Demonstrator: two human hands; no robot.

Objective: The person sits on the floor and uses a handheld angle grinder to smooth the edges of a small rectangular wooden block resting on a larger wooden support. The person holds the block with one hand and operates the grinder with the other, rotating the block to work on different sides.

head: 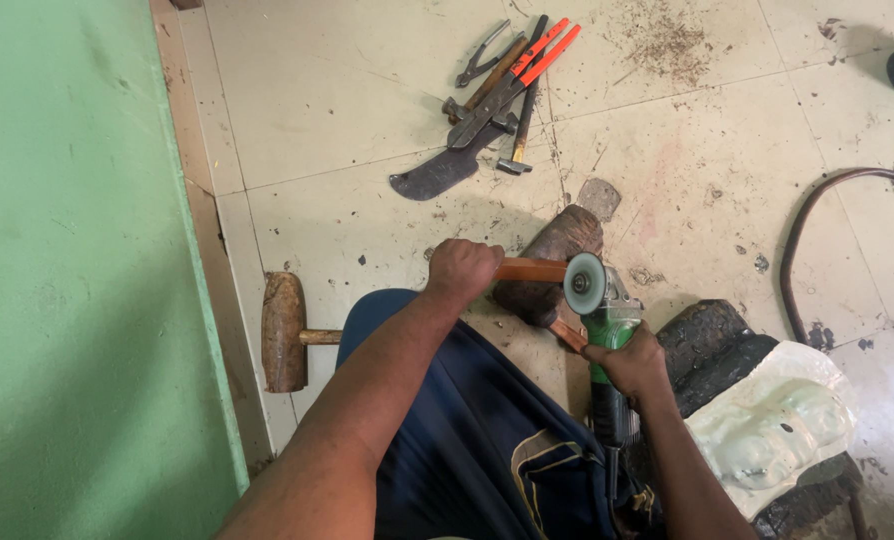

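My left hand (462, 271) grips one end of a flat reddish-brown wooden piece (532, 270) that rests across a dark wooden block (557, 255). My right hand (629, 360) holds a green angle grinder (607, 340) by its body. The grinder's round grey disc (585, 282) touches the far end of the wooden piece. My knee in dark blue trousers (467, 430) is under my left arm.
A wooden mallet (285, 330) lies by the green wall (77, 270). A pile of tools with orange-handled cutters (512, 85), pliers, a hammer and a curved blade (437, 172) lies further away. A black hose (802, 250), charred wood (717, 345) and a pale moulded piece (777, 425) are to the right.
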